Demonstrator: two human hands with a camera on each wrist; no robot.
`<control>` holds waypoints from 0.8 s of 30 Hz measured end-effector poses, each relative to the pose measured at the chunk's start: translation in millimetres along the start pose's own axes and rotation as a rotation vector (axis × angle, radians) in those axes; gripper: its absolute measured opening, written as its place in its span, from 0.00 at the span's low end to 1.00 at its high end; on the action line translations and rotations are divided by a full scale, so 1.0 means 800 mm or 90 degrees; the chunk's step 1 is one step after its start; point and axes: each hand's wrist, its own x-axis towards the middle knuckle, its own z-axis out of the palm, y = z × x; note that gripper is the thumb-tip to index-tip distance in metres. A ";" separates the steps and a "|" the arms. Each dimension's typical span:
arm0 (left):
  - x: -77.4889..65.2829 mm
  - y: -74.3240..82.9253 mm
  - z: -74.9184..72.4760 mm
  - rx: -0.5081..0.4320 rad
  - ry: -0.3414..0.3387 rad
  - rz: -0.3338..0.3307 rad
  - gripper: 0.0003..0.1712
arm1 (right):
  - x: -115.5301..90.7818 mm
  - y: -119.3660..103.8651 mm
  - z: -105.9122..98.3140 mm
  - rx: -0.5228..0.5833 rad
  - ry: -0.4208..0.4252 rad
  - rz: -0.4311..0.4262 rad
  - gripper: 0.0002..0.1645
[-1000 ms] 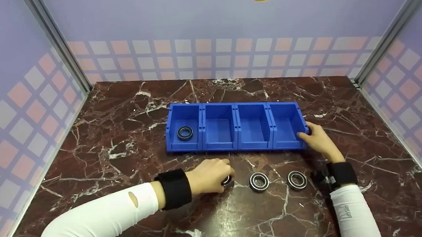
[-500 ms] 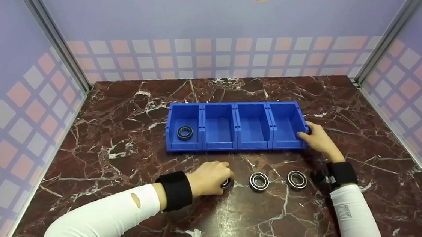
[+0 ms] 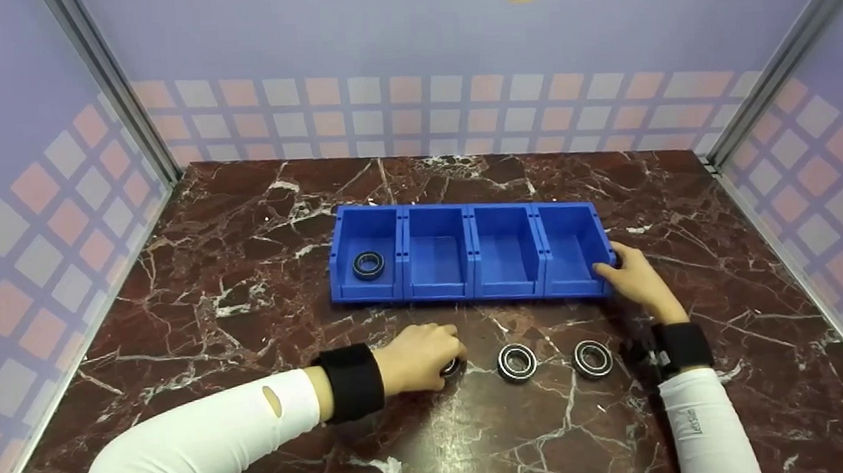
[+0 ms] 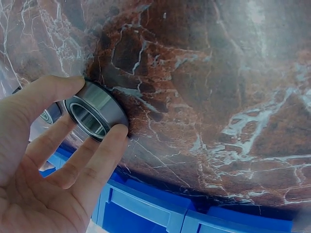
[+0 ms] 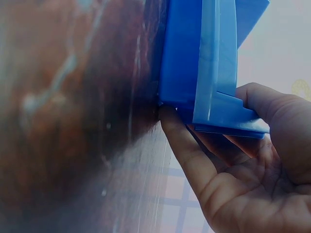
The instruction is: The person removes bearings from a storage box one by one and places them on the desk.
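Note:
In the head view my left hand (image 3: 420,358) is low over the table in front of the blue bins, pinching a metal ball bearing (image 4: 108,104) between thumb and fingertips. The left wrist view shows this bearing tilted, its outer ring between thumb and fingers. My right hand (image 3: 637,280) grips the right end wall of the blue bin row (image 3: 437,292), thumb on the inner side and fingers outside, as the right wrist view shows. Inside the leftmost compartment lies another bearing (image 3: 358,268). Two more, a middle bearing (image 3: 507,372) and a right bearing (image 3: 581,367), lie flat between my hands.
Dark red marbled table (image 3: 258,460) under everything, with white veins and a glossy reflection in front. Lilac panels with pink and white squares, such as the back wall (image 3: 420,33), enclose it on three sides. Grey metal posts (image 3: 120,87) stand in the back corners.
My left hand has shifted slightly toward me with the bearing in its fingers. The right hand, the bins and the other bearings have stayed in place.

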 end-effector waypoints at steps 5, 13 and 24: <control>0.000 0.000 0.001 -0.002 0.006 -0.001 0.22 | 0.003 0.005 0.001 -0.003 0.001 -0.001 0.26; -0.001 0.001 0.002 0.001 0.013 0.001 0.22 | 0.001 0.003 0.000 0.010 -0.001 -0.001 0.25; -0.005 0.002 0.004 -0.003 0.028 0.004 0.22 | 0.001 0.000 0.000 -0.005 0.001 0.000 0.25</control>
